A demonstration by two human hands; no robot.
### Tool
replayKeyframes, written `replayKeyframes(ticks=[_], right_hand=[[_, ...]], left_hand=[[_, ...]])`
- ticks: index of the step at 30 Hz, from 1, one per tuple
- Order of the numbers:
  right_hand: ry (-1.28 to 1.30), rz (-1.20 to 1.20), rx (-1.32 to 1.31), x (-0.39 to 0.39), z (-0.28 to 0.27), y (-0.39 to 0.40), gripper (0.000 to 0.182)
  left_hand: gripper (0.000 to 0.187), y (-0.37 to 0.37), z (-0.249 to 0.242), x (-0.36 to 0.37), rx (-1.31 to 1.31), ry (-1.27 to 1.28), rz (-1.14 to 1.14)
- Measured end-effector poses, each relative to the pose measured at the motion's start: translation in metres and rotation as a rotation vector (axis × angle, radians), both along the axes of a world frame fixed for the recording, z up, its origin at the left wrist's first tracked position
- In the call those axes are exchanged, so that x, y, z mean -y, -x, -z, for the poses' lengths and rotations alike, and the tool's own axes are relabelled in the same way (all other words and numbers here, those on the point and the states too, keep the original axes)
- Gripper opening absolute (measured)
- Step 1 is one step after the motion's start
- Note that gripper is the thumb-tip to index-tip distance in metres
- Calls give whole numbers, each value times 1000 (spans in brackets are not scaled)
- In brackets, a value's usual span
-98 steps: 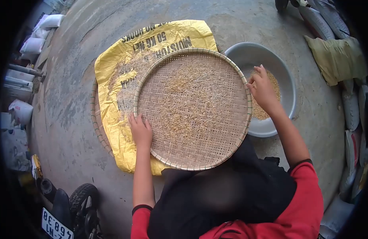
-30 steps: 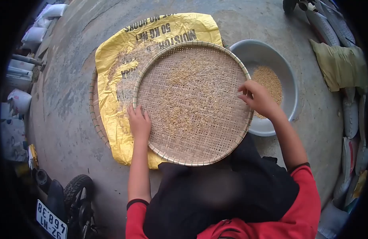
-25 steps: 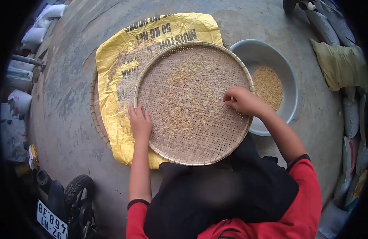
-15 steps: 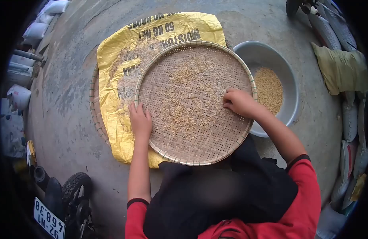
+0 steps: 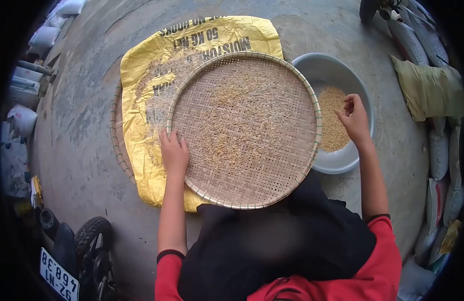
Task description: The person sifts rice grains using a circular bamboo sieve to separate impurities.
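Note:
A round woven bamboo winnowing tray (image 5: 287,170) rests over my lap, with unhusked rice grains (image 5: 232,145) scattered across its middle. My left hand (image 5: 175,153) holds the tray's left rim, its fingers lying over the edge. To the right stands a grey metal basin (image 5: 312,67) with a heap of golden grain (image 5: 332,135) in it. Above this heap hovers my right hand (image 5: 354,119), thumb and curled fingers apart, with nothing visible between them.
Under the tray's left side lies a yellow printed sack (image 5: 141,175) with husks on it, over another woven tray (image 5: 116,130). A motorbike wheel (image 5: 94,241) is at lower left. Filled sacks (image 5: 438,150) line the right side, white bags (image 5: 23,120) the left.
My right hand has left the tray's surface and moved right, over the basin. Its pinched fingers have parted. My left hand stays at the rim.

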State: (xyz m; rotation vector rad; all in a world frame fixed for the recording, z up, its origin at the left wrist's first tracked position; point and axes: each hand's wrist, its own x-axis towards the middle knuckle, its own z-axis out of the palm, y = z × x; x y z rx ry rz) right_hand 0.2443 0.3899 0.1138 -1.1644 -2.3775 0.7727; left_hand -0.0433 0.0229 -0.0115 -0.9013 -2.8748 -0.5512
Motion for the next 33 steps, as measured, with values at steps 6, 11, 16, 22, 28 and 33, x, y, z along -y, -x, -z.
replayKeyframes(ticks=[6,11,16,22,28,33], right_hand=[[130,-544,77,44,7,37,16],[115,-597,284,58,25,57,9],[98,-604,406,62,32,59,10],[37,-610,442,66,32,56,9],[-46,-445,354,44,-29,28,6],[-173,-345,366,36,-37,9,8]], left_hand=[[37,-1,-2,-1,-4,27,1],[36,-1,-1,-1,10,11,-3],[35,-1,-2,-1,0,10,-5],[35,-1,-4,-1,18,14,-10],[35,-3,-5,-2,23,-13,-8],[35,-1,-1,-1,19,5,-8]])
